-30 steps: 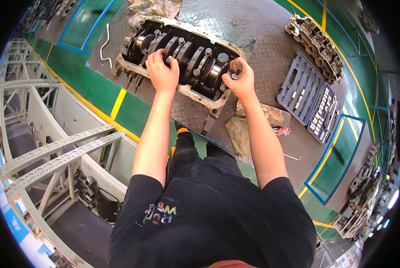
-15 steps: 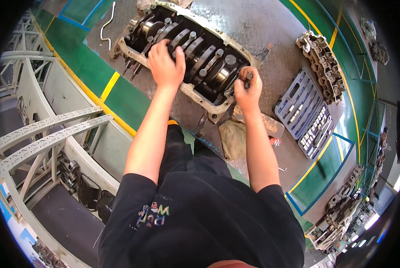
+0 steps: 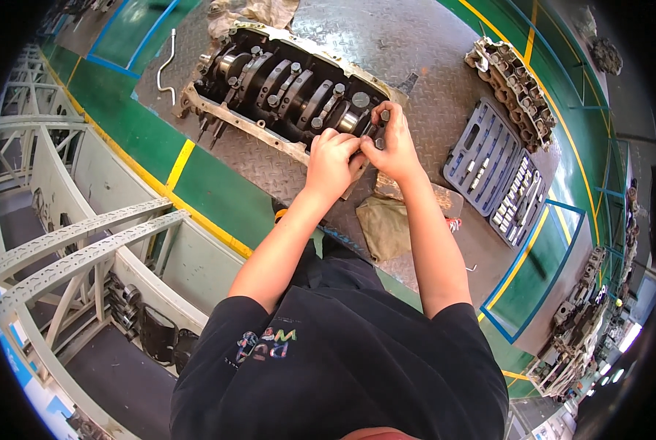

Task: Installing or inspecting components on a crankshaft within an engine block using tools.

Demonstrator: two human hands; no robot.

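An open engine block [image 3: 269,136] lies tilted across the worktop, its crankshaft [image 3: 295,92] and the bolted bearing caps exposed. At its right end, a dark bearing cap [image 3: 379,132] with bolt heads shows between the fingers of my right hand [image 3: 392,150], which curls round it. Whether this cap sits in place or is lifted cannot be told. My left hand [image 3: 333,163] is at the block's near right edge, fingers bent and closed. Its fingertips meet my right thumb beside the cap, and anything within them is hidden.
An open socket set case [image 3: 493,172] lies on the right, with a cylinder head [image 3: 511,92] behind it. A folded cloth [image 3: 383,226] rests close to me. A bent metal rod [image 3: 166,70] lies at far left. Pale metal frames [image 3: 86,257] stand at left.
My left hand has left the crankshaft's middle and moved right, up to my right hand. My right hand has shifted slightly left, still around the cap. The whole view has shifted a little.
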